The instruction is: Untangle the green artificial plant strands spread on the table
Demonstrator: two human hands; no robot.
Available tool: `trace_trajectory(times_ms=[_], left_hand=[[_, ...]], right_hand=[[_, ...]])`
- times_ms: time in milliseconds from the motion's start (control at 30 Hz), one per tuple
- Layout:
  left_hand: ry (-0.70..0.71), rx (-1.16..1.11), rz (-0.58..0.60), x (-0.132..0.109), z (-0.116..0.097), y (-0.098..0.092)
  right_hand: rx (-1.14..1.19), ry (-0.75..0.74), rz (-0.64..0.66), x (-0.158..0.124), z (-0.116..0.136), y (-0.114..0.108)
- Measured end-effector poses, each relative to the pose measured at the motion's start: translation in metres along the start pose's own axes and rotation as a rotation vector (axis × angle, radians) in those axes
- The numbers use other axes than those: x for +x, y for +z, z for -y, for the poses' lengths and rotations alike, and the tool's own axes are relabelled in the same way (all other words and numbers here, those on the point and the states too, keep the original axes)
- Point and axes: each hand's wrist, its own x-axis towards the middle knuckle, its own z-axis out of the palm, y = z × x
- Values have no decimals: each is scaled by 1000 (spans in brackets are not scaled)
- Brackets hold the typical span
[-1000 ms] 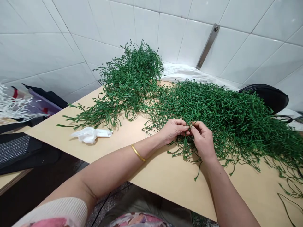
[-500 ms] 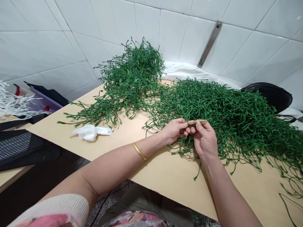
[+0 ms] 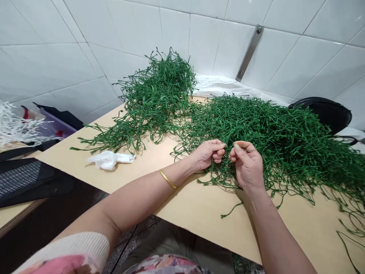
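My left hand (image 3: 211, 154), a gold bangle on its forearm, is closed in a pinch, with a tiny green tip showing at the fingertips. Just to its right, my right hand (image 3: 247, 161) also pinches with thumb and forefinger; a thin green plastic-looking stem (image 3: 233, 209) trails out below it onto the table. How much of a stem lies inside each pinch is hidden by the fingers. Both hands hover at the front edge of a large tangled heap of green stems (image 3: 256, 118) with small knobby tips.
A second, taller heap of green stems (image 3: 159, 87) stands at the back left of the tan table (image 3: 182, 228). Crumpled white plastic (image 3: 110, 160) lies near the left edge. A round black case (image 3: 322, 112) sits behind the right heap. White branching strands (image 3: 19, 125) are at far left.
My hands, which were touching at the fingertips, have drawn slightly apart. The loose stem under my right hand has swung to the left.
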Motion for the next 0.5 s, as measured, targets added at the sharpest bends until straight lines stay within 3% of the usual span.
trace_trajectory(times_ms=[200, 300, 500], left_hand=[[72, 130, -117, -5, 3, 6], [72, 163, -115, -6, 4, 7], [73, 10, -108, -3, 4, 2]], right_hand=[[-111, 39, -19, 3, -10, -2], [-134, 41, -37, 3, -13, -2], [27, 124, -71, 7, -13, -4]])
